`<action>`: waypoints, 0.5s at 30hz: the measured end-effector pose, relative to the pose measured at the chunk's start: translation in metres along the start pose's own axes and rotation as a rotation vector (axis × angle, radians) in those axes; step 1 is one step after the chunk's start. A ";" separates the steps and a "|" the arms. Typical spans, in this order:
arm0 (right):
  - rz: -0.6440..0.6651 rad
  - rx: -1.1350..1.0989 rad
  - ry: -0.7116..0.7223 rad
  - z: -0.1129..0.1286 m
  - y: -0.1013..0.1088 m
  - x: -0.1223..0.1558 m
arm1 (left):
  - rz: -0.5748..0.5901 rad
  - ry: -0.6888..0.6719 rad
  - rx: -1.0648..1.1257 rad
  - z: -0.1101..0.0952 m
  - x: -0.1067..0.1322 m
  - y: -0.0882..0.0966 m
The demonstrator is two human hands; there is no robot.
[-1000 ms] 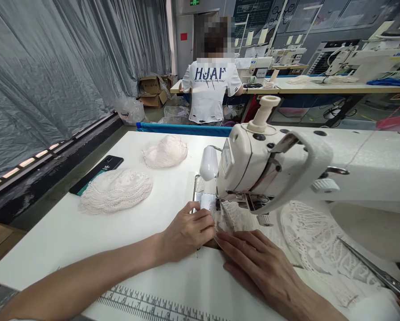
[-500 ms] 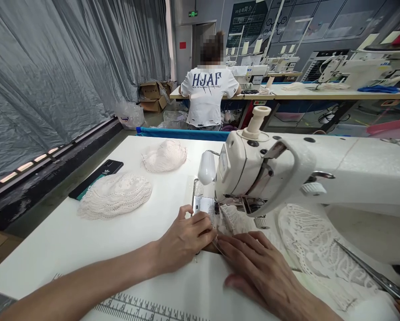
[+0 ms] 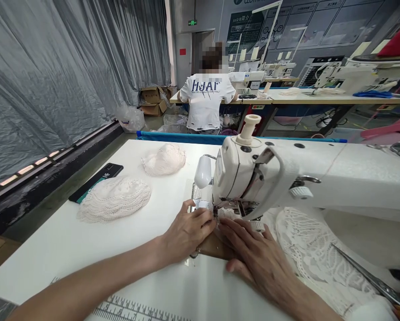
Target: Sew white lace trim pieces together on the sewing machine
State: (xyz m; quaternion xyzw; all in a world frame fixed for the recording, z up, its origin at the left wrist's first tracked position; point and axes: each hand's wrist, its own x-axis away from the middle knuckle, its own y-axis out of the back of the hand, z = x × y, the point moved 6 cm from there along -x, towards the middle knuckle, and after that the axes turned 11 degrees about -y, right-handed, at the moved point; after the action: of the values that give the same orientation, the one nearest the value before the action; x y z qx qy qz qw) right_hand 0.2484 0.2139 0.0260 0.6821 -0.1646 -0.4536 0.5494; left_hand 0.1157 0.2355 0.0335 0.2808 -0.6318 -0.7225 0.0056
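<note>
My left hand (image 3: 186,232) rests on the white table (image 3: 69,240) with its fingers curled and pinched on the edge of the white lace fabric (image 3: 307,249) just in front of the needle of the white sewing machine (image 3: 273,178). My right hand (image 3: 256,258) lies flat beside it, fingers stretched out and pressing the lace down at the presser foot. A brown patch (image 3: 215,246) shows between the two hands. The needle itself is hidden by the machine head.
Two piles of lace pieces (image 3: 115,198) (image 3: 165,159) and a black phone (image 3: 96,176) lie at the left of the table. Scissors (image 3: 370,278) rest on the lace at right. A ruler (image 3: 136,310) is printed along the near edge. A person in a white T-shirt (image 3: 205,102) works behind.
Both hands have slid forward with the lace toward the needle. The view has dropped slightly, so the machine sits lower in the picture.
</note>
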 end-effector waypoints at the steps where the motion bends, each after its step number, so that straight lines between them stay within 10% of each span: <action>1: 0.005 0.008 0.001 0.000 0.000 0.000 | 0.000 0.001 0.000 0.001 0.000 0.000; 15: -0.045 -0.108 0.061 0.009 0.016 0.002 | -0.042 -0.049 -0.029 0.001 0.004 0.004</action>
State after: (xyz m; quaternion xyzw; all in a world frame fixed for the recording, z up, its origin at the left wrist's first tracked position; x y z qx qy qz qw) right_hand 0.2466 0.2010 0.0396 0.6685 -0.1076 -0.4529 0.5800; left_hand 0.1112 0.2339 0.0354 0.2762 -0.6152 -0.7381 -0.0212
